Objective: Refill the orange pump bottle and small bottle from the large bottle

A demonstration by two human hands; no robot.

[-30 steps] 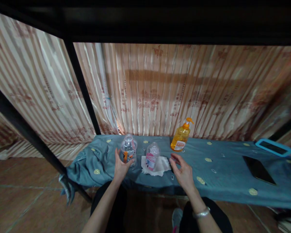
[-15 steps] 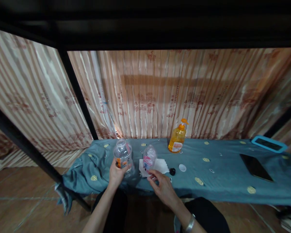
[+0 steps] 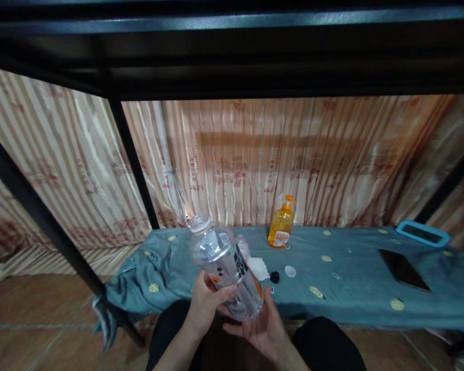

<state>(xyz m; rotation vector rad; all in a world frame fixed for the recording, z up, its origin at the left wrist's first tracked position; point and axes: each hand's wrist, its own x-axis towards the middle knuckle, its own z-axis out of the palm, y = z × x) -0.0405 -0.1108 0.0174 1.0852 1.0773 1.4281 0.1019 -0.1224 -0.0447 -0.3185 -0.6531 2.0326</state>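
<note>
A large clear plastic bottle [image 3: 232,273] with an orange and black label is held up over the front edge of the bed, its uncapped mouth tilted to the upper left. My left hand [image 3: 206,304] is wrapped round its lower side, thumb across the front. At the base, my right hand [image 3: 265,332] cups the bottle with its fingers underneath and along the right side. Behind it, mostly hidden, is a smaller clear bottle [image 3: 243,246] by a white tissue [image 3: 259,268]. A black cap [image 3: 274,277] and a white round lid [image 3: 290,271] lie just right of the tissue.
An orange pump bottle [image 3: 280,229] stands near the curtain [image 3: 232,170]. To the right on the teal sheet [image 3: 348,293] lie a dark phone [image 3: 404,269] and a blue-framed object [image 3: 423,233]. A dark metal frame [image 3: 232,72] runs overhead, with posts at the sides.
The large bottle has been lifted from the sheet, brought nearer and tilted by my left hand. My right hand has left the smaller bottle and moved to the large bottle's base.
</note>
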